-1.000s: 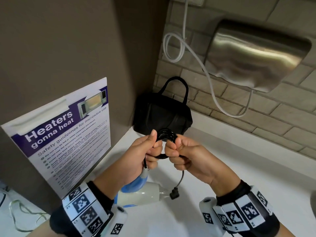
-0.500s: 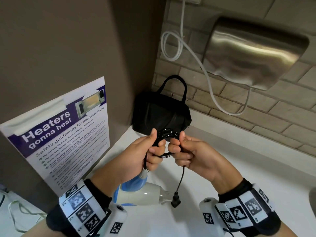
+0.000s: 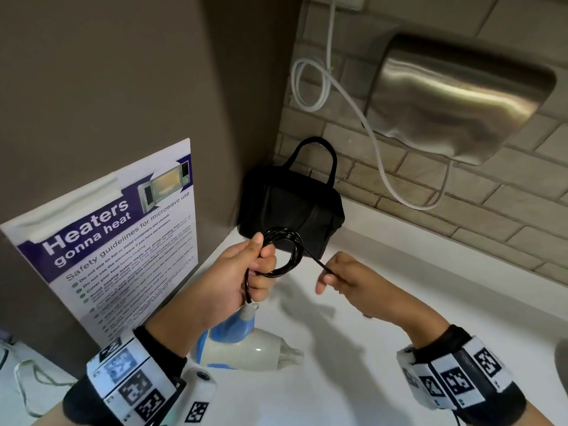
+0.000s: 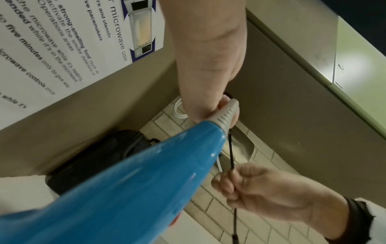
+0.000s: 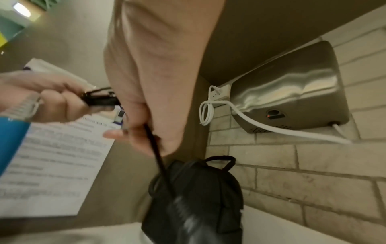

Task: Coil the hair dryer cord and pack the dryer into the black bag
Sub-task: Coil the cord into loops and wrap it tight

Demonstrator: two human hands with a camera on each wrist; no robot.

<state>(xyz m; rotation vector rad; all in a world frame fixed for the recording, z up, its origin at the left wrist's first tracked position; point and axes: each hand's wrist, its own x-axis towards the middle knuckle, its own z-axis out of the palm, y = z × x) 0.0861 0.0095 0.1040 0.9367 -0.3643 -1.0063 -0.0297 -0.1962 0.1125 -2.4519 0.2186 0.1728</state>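
Observation:
My left hand (image 3: 246, 272) grips a small coil of black cord (image 3: 285, 253) in front of the black bag (image 3: 292, 210), which stands in the counter's back corner. The white and blue hair dryer (image 3: 246, 348) hangs below that hand by its cord, its blue handle (image 4: 125, 189) filling the left wrist view. My right hand (image 3: 347, 281) pinches the loose end of the cord (image 4: 230, 158) and holds it taut to the right of the coil. The plug is hidden behind the right hand.
A steel hand dryer (image 3: 461, 99) with a white cable (image 3: 310, 87) hangs on the brick wall above the white counter (image 3: 399, 302). A microwave safety poster (image 3: 116, 235) is stuck to the brown panel on the left.
My right hand has let go of the coil and moved right, drawing the cord's loose end out straight. The plug no longer dangles below. The left hand keeps the coil.

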